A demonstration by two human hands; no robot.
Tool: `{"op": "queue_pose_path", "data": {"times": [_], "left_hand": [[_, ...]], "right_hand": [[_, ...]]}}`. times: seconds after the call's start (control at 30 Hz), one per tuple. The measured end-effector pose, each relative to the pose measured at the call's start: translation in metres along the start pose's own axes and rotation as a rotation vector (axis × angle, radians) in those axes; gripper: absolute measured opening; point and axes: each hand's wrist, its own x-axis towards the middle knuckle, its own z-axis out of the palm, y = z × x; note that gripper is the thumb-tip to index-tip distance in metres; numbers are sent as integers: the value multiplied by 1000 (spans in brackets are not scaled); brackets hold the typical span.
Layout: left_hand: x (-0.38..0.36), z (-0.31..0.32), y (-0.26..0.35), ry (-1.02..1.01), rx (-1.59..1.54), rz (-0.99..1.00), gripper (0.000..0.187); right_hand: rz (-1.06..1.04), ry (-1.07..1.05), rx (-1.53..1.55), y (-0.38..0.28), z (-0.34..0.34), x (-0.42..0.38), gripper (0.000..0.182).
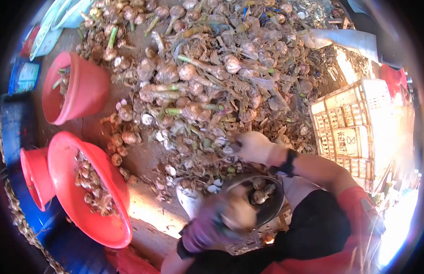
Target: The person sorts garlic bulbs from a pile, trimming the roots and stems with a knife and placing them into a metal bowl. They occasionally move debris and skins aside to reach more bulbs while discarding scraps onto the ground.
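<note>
My left hand (216, 223), in a purplish glove, is smeared by motion over the left side of a dark bowl (279, 201). A pale, rounded blur lies at its fingers, and I cannot make out whether it is a bulb or part of the glove. A few garlic bulbs (260, 195) lie in the bowl. My right hand (255, 147), with a black band at the wrist, is closed at the near edge of the garlic heap (198, 77). Its fingertips meet something dark and small. Loose cloves and skins (214, 182) are scattered just below it.
To the left stand a pink bucket (90, 89), a wide red basin (120, 201) holding bulbs and a smaller red tub (31, 178). A plastic crate (344, 132) is at the right. A white bucket (186, 201) stands beside the dark bowl.
</note>
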Motion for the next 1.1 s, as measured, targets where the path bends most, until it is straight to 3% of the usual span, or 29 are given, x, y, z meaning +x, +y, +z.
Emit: {"op": "queue_pose_path", "data": {"times": [0.03, 0.07, 0.1, 0.13, 0.2, 0.23, 0.3, 0.37, 0.43, 0.47, 0.53, 0.57, 0.6, 0.67, 0.7, 0.73, 0.77, 0.8, 0.83, 0.87, 0.9, 1.0, 1.1], "left_hand": [[11, -1, 4, 4, 6, 19, 49], [13, 7, 6, -166, 218, 100, 58], [17, 9, 10, -363, 446, 186, 68], [34, 5, 15, -360, 467, 218, 68], [41, 5, 19, -375, 623, -21, 67], [48, -4, 2, -68, 938, 312, 51], [73, -22, -8, 321, 1271, 168, 54], [116, -51, 17, 428, 1330, -37, 51], [147, -86, -14, 607, 1447, 339, 53], [153, -94, -30, 608, 1450, 338, 53], [163, -97, -38, 539, 1501, -31, 55], [157, -93, -43, 567, 1294, -123, 59], [148, -86, -39, 559, 1295, -125, 59], [127, -75, -25, 354, 909, -463, 58], [117, -74, -36, 340, 910, -466, 58], [98, -74, -52, 337, 801, -183, 58], [80, -73, -63, 345, 682, 97, 60], [68, -68, -62, 347, 681, 90, 60], [57, -59, -55, 394, 159, -45, 62], [49, -53, -52, 423, -369, -171, 65], [48, -59, -57, 299, 357, 26, 63], [38, -39, -59, 392, 169, 122, 58], [29, -39, -71, 439, 232, 155, 51]], "right_hand": [[-1, -32, 34, -5, -14, -11, 25], [2, -61, 26, -7, -12, -21, 25], [-78, 36, 129, -10, -11, -29, 25], [-191, 163, 206, -12, -24, -22, 24], [-86, 122, 209, -21, -42, -20, 23], [-70, 154, 243, -24, -54, -19, 23], [-65, 230, 389, -26, -63, -21, 21], [-56, 226, 433, -22, -58, -22, 21], [-78, 211, 420, -19, -56, -21, 20], [-80, 211, 422, -20, -58, -22, 20], [24, 67, 425, -21, -62, -26, 21], [-7, 65, 442, -17, -58, -25, 22], [-1, 65, 448, -14, -54, -26, 22], [-122, 67, 301, -10, -45, -25, 24], [-196, 146, 285, -8, -37, -25, 26], [-174, 132, 299, -12, -34, -30, 26], [-154, -24, 152, -21, -39, -30, 26], [-146, -170, -2, -26, -41, -28, 27], [-295, -87, 25, -22, -27, -26, 28], [-296, -93, 22, -19, -21, -28, 28], [-324, -123, -8, -25, -22, -29, 27], [-336, -169, -82, -38, -26, -31, 23], [-443, -111, -110, -40, -21, -30, 27]]}}
